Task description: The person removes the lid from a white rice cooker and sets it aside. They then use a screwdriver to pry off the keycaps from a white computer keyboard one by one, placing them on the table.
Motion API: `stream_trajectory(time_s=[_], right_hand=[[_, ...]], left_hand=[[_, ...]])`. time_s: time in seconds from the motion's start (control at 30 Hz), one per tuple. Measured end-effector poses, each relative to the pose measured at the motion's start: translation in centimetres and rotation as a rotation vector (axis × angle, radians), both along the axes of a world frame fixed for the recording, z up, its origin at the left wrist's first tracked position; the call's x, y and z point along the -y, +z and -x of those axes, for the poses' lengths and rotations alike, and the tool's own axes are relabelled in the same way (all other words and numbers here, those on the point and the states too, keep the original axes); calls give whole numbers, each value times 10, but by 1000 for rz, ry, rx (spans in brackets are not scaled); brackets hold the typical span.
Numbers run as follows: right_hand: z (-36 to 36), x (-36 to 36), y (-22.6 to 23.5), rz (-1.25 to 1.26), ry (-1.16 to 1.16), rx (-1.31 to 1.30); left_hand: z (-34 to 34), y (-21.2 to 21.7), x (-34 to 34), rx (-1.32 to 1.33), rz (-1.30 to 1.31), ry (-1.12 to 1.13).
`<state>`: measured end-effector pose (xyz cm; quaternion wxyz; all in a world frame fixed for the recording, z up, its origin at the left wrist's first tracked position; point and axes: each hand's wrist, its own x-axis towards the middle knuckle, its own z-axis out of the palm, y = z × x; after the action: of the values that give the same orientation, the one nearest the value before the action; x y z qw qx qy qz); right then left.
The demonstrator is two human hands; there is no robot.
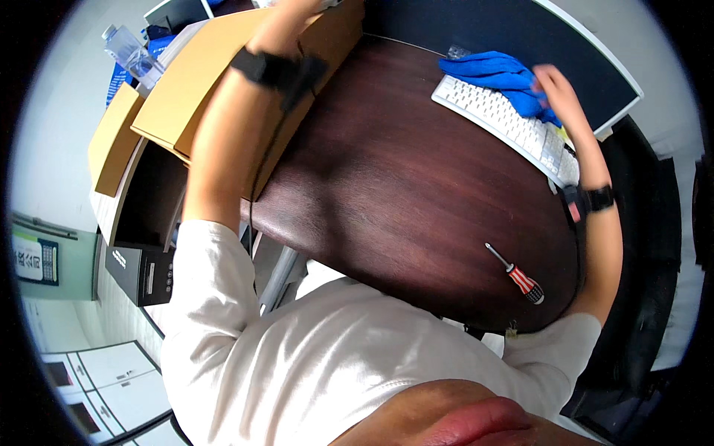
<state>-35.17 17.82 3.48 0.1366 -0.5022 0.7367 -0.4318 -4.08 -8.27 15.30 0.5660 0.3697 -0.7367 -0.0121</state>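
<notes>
The blurred right hand (556, 88) apparently touches the blue cloth (492, 72).

- Looks like an office.
- Has a white keyboard (513, 123) near the far edge of the tabletop (387, 178), before a white-framed dark panel (476, 30).
- Has white cabinets (141, 398) off to the left.

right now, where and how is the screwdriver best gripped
Probably by its thick striped handle, right hand coming from above and the near side: the screwdriver lies flat on the desk, handle toward the person, thin shaft pointing away.
</notes>
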Motion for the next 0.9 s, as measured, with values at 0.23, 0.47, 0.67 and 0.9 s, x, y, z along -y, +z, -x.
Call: stream_trajectory(time_s=[0.23, 0.47, 0.67, 0.9], right_hand=[[-98, 244, 40, 365, 37, -166], [-170, 357, 85, 410, -79, 254], [-194, 355, 98, 438, -14, 490], [-133, 328, 105, 559, 301, 732]], left_hand=[[-67, 108, 108, 80, -431, 99], [-105, 52, 208, -95, -1228, -560], [-98, 51, 241, -188, -1751, -803], [-43, 67, 153, -139, -1114, -621]])
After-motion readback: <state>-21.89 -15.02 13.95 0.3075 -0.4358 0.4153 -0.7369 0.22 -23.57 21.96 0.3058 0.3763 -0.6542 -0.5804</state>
